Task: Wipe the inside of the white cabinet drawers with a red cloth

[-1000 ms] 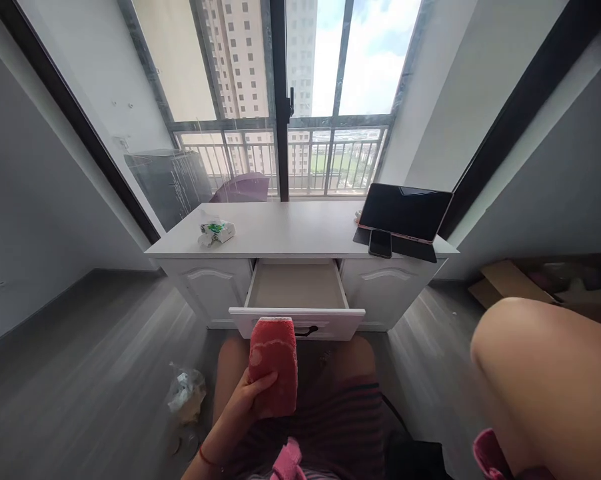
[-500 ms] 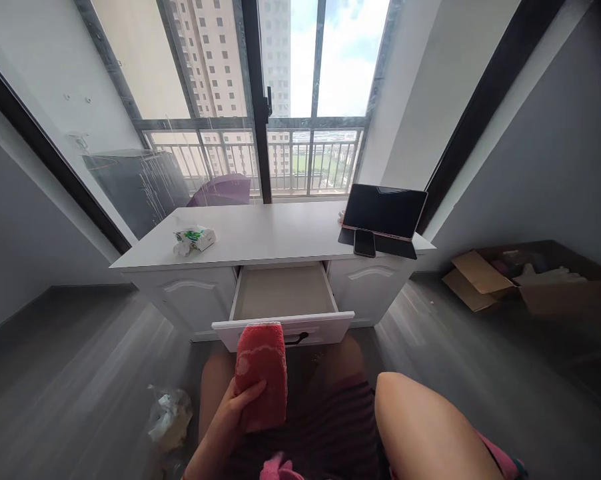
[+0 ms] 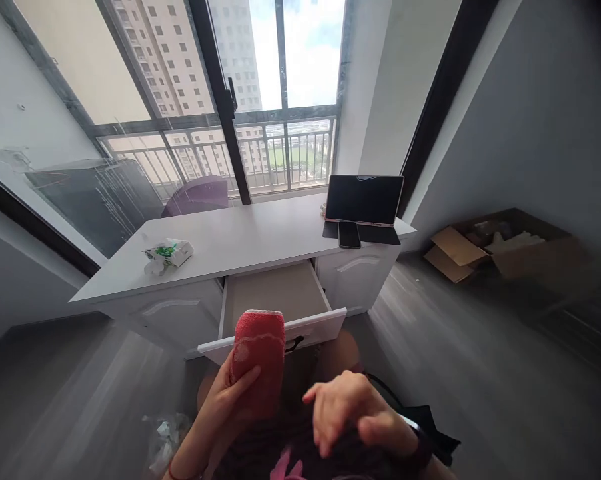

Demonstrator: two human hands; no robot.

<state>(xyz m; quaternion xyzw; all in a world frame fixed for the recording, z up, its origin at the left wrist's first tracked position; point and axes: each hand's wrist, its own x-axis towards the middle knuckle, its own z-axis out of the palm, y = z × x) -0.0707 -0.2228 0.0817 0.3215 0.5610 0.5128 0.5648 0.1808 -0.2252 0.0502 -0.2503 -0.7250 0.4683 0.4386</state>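
Observation:
My left hand (image 3: 220, 400) grips a folded red cloth (image 3: 258, 357) upright over my lap, thumb across its front. My right hand (image 3: 353, 417) hovers low beside it with fingers spread and curled down, holding nothing; it is slightly blurred. Just beyond the cloth a white desk (image 3: 260, 237) has its middle drawer (image 3: 273, 300) pulled out, and the drawer looks empty inside.
On the desk lie a tissue pack (image 3: 168, 253) at the left and a dark tablet (image 3: 363, 200) with a phone (image 3: 349, 235) at the right. A plastic bag (image 3: 165, 433) lies on the floor left. Cardboard boxes (image 3: 500, 243) sit by the right wall. A purple chair (image 3: 195, 195) stands behind the glass.
The view has swung to the right and tilted. My right arm came down from the right edge, and the hand now hangs beside the cloth. The left hand keeps its grip on the cloth.

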